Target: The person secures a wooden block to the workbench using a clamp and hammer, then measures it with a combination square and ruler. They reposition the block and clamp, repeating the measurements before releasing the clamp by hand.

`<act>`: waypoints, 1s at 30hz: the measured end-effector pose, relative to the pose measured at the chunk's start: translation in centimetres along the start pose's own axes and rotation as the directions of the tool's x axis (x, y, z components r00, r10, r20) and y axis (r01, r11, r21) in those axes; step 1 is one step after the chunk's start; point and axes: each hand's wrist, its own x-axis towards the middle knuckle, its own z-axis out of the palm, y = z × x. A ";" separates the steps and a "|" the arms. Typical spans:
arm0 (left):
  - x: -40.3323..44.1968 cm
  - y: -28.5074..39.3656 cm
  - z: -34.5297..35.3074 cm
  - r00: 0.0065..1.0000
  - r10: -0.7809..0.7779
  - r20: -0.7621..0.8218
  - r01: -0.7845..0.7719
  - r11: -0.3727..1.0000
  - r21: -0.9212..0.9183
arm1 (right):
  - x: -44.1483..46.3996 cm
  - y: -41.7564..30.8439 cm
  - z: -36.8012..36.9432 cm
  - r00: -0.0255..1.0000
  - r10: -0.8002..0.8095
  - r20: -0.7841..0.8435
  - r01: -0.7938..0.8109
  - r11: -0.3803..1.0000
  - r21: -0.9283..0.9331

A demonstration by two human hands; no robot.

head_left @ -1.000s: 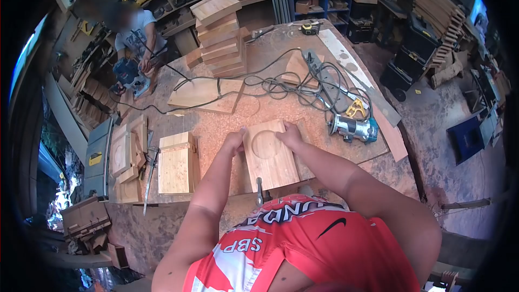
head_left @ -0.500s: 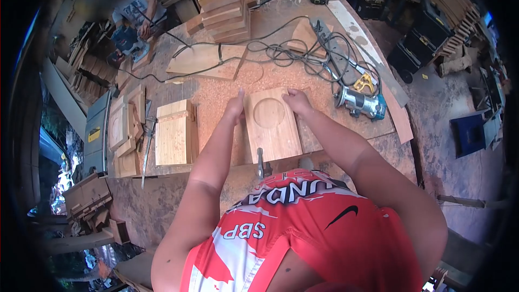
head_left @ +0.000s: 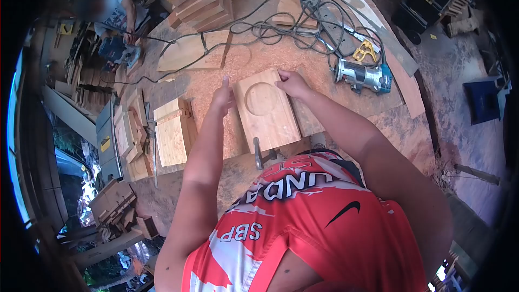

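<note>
**A:** Anything new, going left to right? Far left there's another person (head_left: 114,15) leaning over a blue power tool (head_left: 112,47), then a pale block (head_left: 172,132) standing by itself.

**B:** Yeah, next along is the left hand (head_left: 221,100). It was up against the wood a second ago, and now it's eased off a bit: thumb up, fingers loose, just beside the left edge. Can't tell if a fingertip still brushes it.

**A:** And the wood itself?

**B:** The recessed board (head_left: 270,116) lies flat at the near edge of the bench (head_left: 373,105), round hollow facing up, clamp (head_left: 257,147) at its near left corner. It looks more slanted than before, but the whole view has tipped, so I wouldn't call that movement.

**A:** Right hand (head_left: 293,84)?

**B:** Still gripping the far right corner. So I'd guess the steadying is mostly down to that hand and the clamp now. Trim router (head_left: 363,77) lies off to the right, untouched.
</note>
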 end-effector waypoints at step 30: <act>-1.7 0.9 1.9 0.988 -0.085 -0.127 0.077 0.995 -0.069 | 2.0 -0.2 -5.3 0.884 0.140 0.447 -0.171 0.985 0.029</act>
